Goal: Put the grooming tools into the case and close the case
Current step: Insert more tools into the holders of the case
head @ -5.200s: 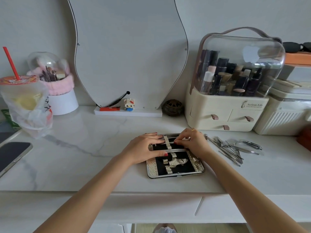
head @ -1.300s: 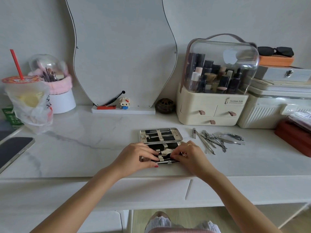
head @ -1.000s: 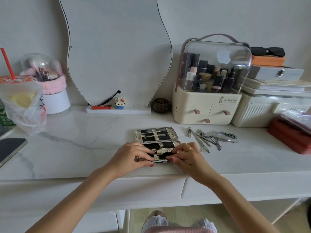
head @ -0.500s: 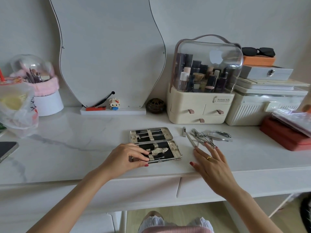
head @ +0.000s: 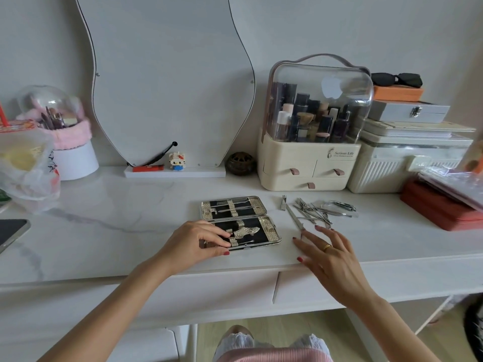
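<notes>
The grooming case [head: 271,235] lies open and flat on the white desk, black inside with gold straps; a few thin metal tools sit in its far half and one in its near half. My left hand [head: 194,242] rests on the case's near left corner, fingers loosely curled over its edge. A heap of loose metal grooming tools [head: 316,209] lies to the right of the case, with a long file [head: 294,215] nearest. My right hand [head: 324,250] hovers open, fingers spread, its fingertips just short of the file's near end.
A cosmetics organiser [head: 311,142] and stacked boxes [head: 407,150] stand behind the tools. A red case [head: 441,207] lies at the right. A wavy mirror [head: 167,82] leans on the wall. A bagged drink [head: 24,163] and a tablet [head: 11,232] are at the left.
My right hand has left the case and moved right towards the loose tools, fingers spread. My left hand stays on the case. The camera has turned slightly right.
</notes>
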